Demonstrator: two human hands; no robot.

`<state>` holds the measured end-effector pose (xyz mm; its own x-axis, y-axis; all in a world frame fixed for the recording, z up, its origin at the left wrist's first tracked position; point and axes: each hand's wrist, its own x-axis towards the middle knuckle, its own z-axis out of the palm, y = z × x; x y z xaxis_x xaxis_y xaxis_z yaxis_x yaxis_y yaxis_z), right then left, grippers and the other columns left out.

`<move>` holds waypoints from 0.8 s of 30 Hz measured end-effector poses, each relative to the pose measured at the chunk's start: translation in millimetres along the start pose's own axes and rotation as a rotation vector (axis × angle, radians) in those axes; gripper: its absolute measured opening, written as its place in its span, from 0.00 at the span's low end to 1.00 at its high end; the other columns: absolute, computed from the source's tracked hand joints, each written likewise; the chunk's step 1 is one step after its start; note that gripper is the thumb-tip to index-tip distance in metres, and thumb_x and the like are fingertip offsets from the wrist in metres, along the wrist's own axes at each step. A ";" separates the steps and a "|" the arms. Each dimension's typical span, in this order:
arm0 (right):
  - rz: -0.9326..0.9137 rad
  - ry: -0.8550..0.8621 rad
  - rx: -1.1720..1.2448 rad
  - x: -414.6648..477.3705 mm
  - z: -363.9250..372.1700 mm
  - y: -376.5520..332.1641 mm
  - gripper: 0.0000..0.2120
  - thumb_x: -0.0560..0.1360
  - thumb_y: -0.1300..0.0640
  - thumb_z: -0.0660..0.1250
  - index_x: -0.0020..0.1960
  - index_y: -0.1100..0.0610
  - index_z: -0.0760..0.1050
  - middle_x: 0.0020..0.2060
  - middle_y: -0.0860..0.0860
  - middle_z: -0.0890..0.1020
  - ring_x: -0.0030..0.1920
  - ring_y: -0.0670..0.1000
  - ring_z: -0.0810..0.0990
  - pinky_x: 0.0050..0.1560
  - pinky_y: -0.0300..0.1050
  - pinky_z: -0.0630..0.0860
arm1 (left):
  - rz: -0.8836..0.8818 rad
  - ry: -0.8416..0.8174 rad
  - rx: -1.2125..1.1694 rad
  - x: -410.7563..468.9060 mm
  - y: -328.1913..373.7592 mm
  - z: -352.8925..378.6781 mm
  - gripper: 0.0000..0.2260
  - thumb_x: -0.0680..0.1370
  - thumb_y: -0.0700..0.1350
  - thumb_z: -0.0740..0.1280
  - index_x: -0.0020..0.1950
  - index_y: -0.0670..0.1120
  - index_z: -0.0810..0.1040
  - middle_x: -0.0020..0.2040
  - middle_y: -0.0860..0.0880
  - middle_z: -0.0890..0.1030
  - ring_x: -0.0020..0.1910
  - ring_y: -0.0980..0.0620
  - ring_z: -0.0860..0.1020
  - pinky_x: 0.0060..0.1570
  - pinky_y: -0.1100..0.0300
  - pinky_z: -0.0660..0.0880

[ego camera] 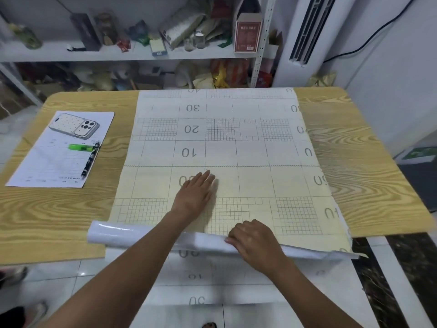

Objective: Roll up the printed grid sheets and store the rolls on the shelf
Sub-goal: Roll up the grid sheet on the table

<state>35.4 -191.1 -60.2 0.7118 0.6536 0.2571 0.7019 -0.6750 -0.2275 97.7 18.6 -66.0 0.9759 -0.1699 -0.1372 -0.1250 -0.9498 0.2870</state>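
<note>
I see the grid sheet (220,143) spread over the middle of the surface (354,174), with its started roll (113,233) at the surface's near edge. My left hand (196,195) presses flat on the sheet, fingers straight. My right hand (255,242) curls its fingers over the roll. With only one hand turning it, I reckon the roll could wind skewed or crease.

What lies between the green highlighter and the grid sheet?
In the head view: a black pen, the white page, then bare tabletop up to the grid sheet.
</note>
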 end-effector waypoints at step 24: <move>0.428 -0.183 0.275 -6.2 0.2 1.1 0.07 0.75 0.48 0.66 0.44 0.50 0.78 0.37 0.48 0.82 0.42 0.49 0.75 0.54 0.44 0.65 | 0.311 0.288 -0.102 -120.1 21.1 35.1 0.17 0.65 0.35 0.74 0.53 0.41 0.78 0.45 0.47 0.81 0.45 0.50 0.74 0.44 0.60 0.68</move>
<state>31.8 -195.8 -62.2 0.9110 0.4055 -0.0750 0.3113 -0.7955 -0.5199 -28.5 9.7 -76.7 0.9064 -0.3500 0.2366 -0.4169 -0.8314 0.3673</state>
